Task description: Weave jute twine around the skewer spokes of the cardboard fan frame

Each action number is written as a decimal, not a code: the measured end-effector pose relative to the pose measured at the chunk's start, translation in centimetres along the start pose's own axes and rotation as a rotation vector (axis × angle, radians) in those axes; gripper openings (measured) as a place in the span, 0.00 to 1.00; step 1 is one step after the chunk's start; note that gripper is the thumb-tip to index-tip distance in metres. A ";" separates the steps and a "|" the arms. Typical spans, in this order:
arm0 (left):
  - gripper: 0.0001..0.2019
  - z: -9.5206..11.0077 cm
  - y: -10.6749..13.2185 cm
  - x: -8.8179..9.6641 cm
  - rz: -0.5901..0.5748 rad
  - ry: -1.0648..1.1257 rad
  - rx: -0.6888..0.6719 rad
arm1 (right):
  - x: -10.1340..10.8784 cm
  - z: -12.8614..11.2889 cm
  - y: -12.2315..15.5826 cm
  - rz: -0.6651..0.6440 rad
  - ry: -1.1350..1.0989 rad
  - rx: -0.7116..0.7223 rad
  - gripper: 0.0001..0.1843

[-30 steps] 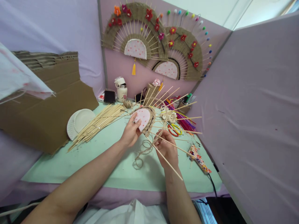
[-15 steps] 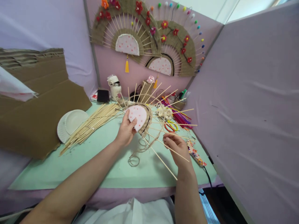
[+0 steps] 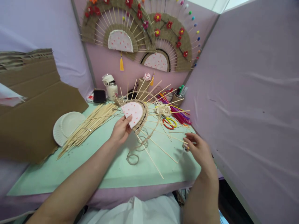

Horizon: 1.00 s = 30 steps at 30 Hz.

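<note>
My left hand [image 3: 120,130] is closed on the lower edge of a half-made fan [image 3: 133,112]: a pink dotted half-disc rimmed with woven twine, wooden skewers radiating from it. A loose twine tail [image 3: 135,152] hangs from it and coils on the green mat [image 3: 70,168]. My right hand [image 3: 201,152] is off to the right near the mat's edge, fingers loosely curled and apart. It hovers over a small patterned object [image 3: 185,146], mostly hidden beneath it.
A pile of skewers [image 3: 91,123], paper plates [image 3: 66,124] and cardboard sheets [image 3: 35,105] lie left. Red scissors [image 3: 169,123], pipe cleaners [image 3: 178,113], a twine flower [image 3: 163,109], a pen cup [image 3: 178,98] and a jar [image 3: 111,88] stand behind. Finished fans [image 3: 119,31] hang on the wall.
My right hand let go of the twine by the fan and moved right toward the mat's edge. The left hand keeps hold of the fan. The view shifted right and down.
</note>
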<state>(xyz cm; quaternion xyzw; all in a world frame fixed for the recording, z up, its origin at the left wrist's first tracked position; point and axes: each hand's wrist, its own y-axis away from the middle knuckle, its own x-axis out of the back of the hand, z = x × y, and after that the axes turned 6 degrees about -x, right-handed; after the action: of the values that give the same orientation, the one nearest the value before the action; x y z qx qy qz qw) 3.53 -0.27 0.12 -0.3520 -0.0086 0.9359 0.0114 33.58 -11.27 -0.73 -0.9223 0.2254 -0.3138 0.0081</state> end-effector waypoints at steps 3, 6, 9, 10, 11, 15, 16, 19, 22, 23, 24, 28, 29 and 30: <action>0.09 0.1 -0.1 0.0 0.046 0.013 -0.005 | 2.2 2.9 -0.7 0.011 0.414 -0.166 0.30; 0.08 0.4 -0.3 0.0 0.109 0.017 0.004 | 3.4 4.8 -0.9 -0.037 0.649 -0.250 0.33; 0.07 0.6 -0.5 0.1 0.132 0.040 0.015 | 3.4 5.7 -1.1 -0.111 0.669 -0.273 0.33; 0.07 0.6 -0.6 0.1 0.136 0.043 0.017 | 3.2 5.9 -1.2 -0.134 0.655 -0.280 0.33; 0.06 0.6 -0.6 0.1 0.139 0.042 0.021 | 3.0 6.0 -1.2 -0.148 0.641 -0.282 0.33; 0.05 0.6 -0.7 0.2 0.141 0.029 0.034 | 2.2 6.5 -1.6 -0.152 0.614 -0.270 0.31; 0.05 0.6 -0.7 0.2 0.136 0.030 0.032 | 2.1 6.6 -1.7 -0.143 0.599 -0.258 0.29; 0.05 0.6 -0.7 0.2 0.126 0.026 0.029 | 2.1 6.3 -1.9 -0.037 0.438 -0.198 0.27; 0.04 0.6 -0.7 0.1 0.143 0.022 0.031 | 2.3 5.5 -1.7 0.066 0.098 -0.160 0.30; 0.04 0.6 -0.7 0.2 0.145 0.026 0.028 | 2.3 5.1 -1.5 0.054 -0.032 -0.172 0.30; 0.04 0.5 -0.7 0.2 0.142 0.031 0.025 | 2.2 4.7 -1.3 0.023 -0.161 -0.194 0.30; 0.04 0.4 -0.9 0.5 0.121 0.036 0.007 | 1.4 3.0 -0.4 -0.141 -0.583 -0.216 0.21; 0.04 0.4 -0.9 0.5 0.123 0.037 0.005 | 1.0 2.5 -0.2 -0.182 -0.651 -0.202 0.20; 0.05 0.4 -1.0 0.6 0.129 0.042 0.003 | 0.6 2.1 0.0 -0.226 -0.695 -0.193 0.18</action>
<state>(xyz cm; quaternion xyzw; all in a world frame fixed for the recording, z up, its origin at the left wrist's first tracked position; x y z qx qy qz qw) 2.82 0.73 0.08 -0.3713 0.0158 0.9271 -0.0483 35.22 -11.73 -2.08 -0.9893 0.1346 0.0416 -0.0377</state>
